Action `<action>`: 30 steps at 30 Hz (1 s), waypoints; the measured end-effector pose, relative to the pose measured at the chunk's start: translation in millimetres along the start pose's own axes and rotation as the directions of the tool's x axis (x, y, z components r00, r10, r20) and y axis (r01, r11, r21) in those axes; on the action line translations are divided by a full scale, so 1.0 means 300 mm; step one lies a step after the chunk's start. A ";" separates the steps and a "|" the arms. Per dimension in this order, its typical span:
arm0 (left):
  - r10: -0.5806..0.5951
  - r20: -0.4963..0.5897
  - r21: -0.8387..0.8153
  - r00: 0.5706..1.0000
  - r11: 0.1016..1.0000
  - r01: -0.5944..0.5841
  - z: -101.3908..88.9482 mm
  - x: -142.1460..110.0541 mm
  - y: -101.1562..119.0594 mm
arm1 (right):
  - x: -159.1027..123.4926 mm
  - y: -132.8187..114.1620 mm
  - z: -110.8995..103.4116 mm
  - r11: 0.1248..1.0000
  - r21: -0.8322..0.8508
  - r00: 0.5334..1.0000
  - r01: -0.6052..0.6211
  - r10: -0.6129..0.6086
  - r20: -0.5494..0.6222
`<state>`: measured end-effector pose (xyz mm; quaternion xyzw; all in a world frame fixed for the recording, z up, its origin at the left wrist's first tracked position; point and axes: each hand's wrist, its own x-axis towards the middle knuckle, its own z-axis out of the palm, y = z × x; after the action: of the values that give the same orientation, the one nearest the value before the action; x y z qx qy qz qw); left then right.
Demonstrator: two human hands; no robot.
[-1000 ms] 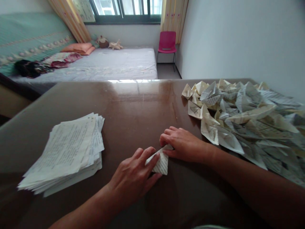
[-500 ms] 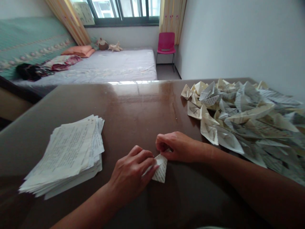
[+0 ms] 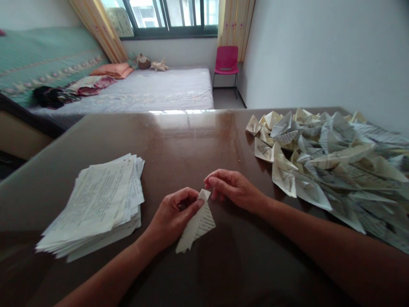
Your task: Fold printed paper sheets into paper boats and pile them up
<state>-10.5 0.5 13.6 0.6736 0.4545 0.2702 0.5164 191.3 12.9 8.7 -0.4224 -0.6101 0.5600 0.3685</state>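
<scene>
My left hand (image 3: 179,213) pinches a small folded piece of printed paper (image 3: 204,219) between thumb and fingers, just above the dark table. The paper has a pointed top and a loose strip with a torn lower end. Just right of the paper's tip is my right hand (image 3: 231,187), its fingers loosely bent and slightly apart, with nothing visible in them. A small gap separates it from the paper.
A stack of printed sheets (image 3: 96,204) lies on the left of the brown glossy table (image 3: 179,145). A large heap of folded paper boats (image 3: 338,157) covers the right side by the wall. Beyond the table are a bed (image 3: 172,89) and a pink chair (image 3: 226,59).
The folded paper has turned in my left hand and shows a longer strip with a torn end. My right hand has come away from it. The view has shifted slightly.
</scene>
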 end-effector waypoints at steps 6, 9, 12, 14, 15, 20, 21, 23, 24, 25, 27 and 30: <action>0.017 0.005 0.008 1.000 1.000 -0.017 0.010 -0.006 -0.001 | -0.027 0.008 0.032 0.978 -0.204 0.998 0.037 -0.048 -0.046; 0.022 -0.030 0.047 0.999 0.999 -0.021 0.012 -0.003 0.001 | -0.035 0.003 0.046 0.936 -0.349 0.988 0.055 -0.102 -0.116; 0.015 -0.038 0.047 0.999 0.999 -0.013 0.012 0.001 0.002 | -0.044 0.002 0.057 0.871 -0.482 0.973 0.097 -0.186 -0.140; 0.007 -0.037 0.037 0.999 0.999 -0.006 0.012 0.001 -0.001 | -0.051 0.004 0.064 0.819 -0.553 0.960 0.150 -0.255 -0.117; 0.003 -0.041 0.033 0.999 0.999 -0.002 0.012 0.001 -0.003 | -0.055 0.006 0.067 0.791 -0.585 0.954 0.178 -0.285 -0.096; -0.043 -0.063 -0.053 0.997 0.998 0.040 0.011 -0.003 -0.013 | -0.077 0.016 0.077 0.596 -0.741 0.916 0.309 -0.396 0.063; -0.064 -0.065 -0.091 0.996 0.994 0.058 0.010 -0.002 -0.013 | -0.081 0.016 0.076 0.544 -0.773 0.910 0.327 -0.402 0.101; -0.113 -0.071 -0.173 0.991 0.980 0.100 0.007 0.000 -0.014 | -0.085 0.013 0.072 0.444 -0.817 0.898 0.367 -0.398 0.187; -0.139 -0.072 -0.213 0.988 0.970 0.121 0.006 0.002 -0.014 | -0.085 0.011 0.068 0.410 -0.822 0.889 0.395 -0.395 0.230; -0.159 -0.070 -0.249 0.985 0.959 0.137 0.003 0.003 -0.015 | -0.083 0.008 0.065 0.397 -0.815 0.880 0.423 -0.394 0.265; -0.179 -0.060 -0.302 0.982 0.941 0.153 -0.001 0.006 -0.015 | -0.073 0.004 0.058 0.465 -0.759 0.869 0.455 -0.416 0.267; -0.152 -0.070 -0.282 0.986 0.951 0.126 -0.005 0.007 -0.010 | -0.050 -0.001 0.050 0.749 -0.581 0.933 0.318 -0.357 0.049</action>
<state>-11.8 3.1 11.1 0.5481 0.4817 0.3242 0.6020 182.9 -6.6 7.9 -0.4150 -0.8051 0.2573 0.3367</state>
